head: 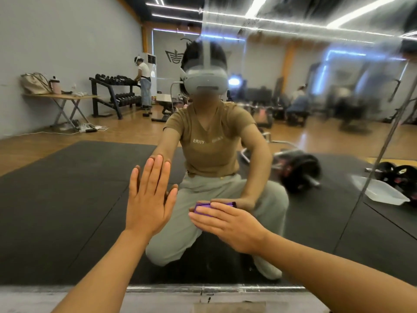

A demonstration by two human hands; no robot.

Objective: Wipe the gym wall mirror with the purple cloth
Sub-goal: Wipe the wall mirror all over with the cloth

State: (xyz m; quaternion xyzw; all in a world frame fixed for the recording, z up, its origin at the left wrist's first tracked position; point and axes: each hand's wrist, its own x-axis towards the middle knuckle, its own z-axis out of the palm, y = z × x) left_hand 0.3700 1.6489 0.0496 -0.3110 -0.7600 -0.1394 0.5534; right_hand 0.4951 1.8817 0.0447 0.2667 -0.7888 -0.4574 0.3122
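The gym wall mirror (67,199) fills almost the whole view, and its right part looks smeared and streaky. My left hand (150,197) lies flat against the glass with straight fingers pointing up. My right hand (228,222) presses the purple cloth (203,208) onto the glass low in the middle, fingers straight and pointing left. Only a small folded edge of the cloth shows past my fingers. The mirror reflects me crouching, with both hands meeting their reflections.
The mirror's metal bottom rail (203,289) runs along the lower edge above a grey floor strip. Reflected behind me are black floor mats, a dumbbell rack, a folding table, weight plates, a white tub and other people.
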